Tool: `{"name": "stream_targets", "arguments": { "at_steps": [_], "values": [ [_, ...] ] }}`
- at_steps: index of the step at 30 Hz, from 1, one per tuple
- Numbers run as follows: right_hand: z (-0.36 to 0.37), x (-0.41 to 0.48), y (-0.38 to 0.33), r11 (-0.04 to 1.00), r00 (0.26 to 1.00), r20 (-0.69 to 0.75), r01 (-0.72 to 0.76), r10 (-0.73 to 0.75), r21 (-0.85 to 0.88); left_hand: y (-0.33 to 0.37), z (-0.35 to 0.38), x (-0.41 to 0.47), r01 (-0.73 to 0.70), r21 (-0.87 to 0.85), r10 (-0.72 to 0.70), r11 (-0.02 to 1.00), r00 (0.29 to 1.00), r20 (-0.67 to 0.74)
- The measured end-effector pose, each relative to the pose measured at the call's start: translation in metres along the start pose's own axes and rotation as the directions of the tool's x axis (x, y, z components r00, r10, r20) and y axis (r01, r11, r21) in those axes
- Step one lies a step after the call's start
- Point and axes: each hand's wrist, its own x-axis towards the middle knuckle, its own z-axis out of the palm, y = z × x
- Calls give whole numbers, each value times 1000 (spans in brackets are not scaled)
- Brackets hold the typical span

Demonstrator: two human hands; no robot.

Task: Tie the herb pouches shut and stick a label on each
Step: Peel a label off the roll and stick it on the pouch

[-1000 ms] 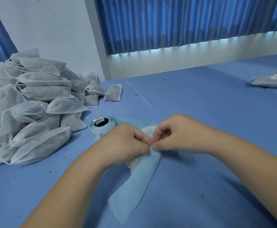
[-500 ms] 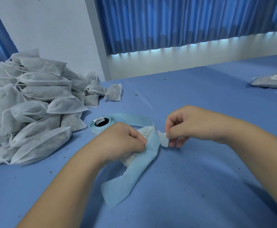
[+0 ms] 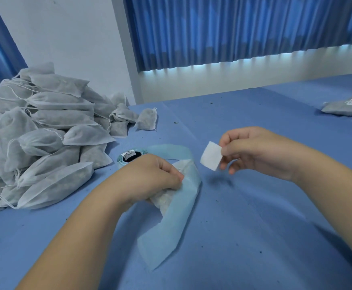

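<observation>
Label (image 3: 211, 155) pinched in my right hand (image 3: 254, 152) — my left hand (image 3: 154, 176) grips a pouch (image 3: 163, 203) and the blue backing strip (image 3: 170, 227), worktop (image 3: 254, 227) beneath.

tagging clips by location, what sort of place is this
Probably a small packing workroom: a heap of filled drawstring pouches on a blue-covered table, a label roll, and one labelled pouch set apart.

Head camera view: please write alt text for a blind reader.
The right hand pinches a small white square label above the blue table, while the left hand grips a white fabric pouch and a pale blue backing strip. Grey pouches are piled left.
</observation>
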Motion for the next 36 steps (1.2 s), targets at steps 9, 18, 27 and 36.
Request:
{"name": "stream_targets", "arguments": {
  "at_steps": [9, 18, 27, 36],
  "values": [
    [43, 0, 0, 957, 973, -25, 228, -228, 181, 1, -9, 4, -150, 51, 156, 987, 861, -485],
    [43, -2, -7, 858, 926, -161, 376, -341, 349, 8, -5, -10, -334, -18, 330, 942, 937, -117],
    [41, -2, -8, 856, 855, -365, 465, -368, 227, 7, 7, -7, -400, -250, 377, 882, 916, -136],
    [54, -12, -12, 803, 732, -364, 590, -576, -84, 3, 7, -3, -310, -454, 359, 835, 933, 23]
  ]
}}
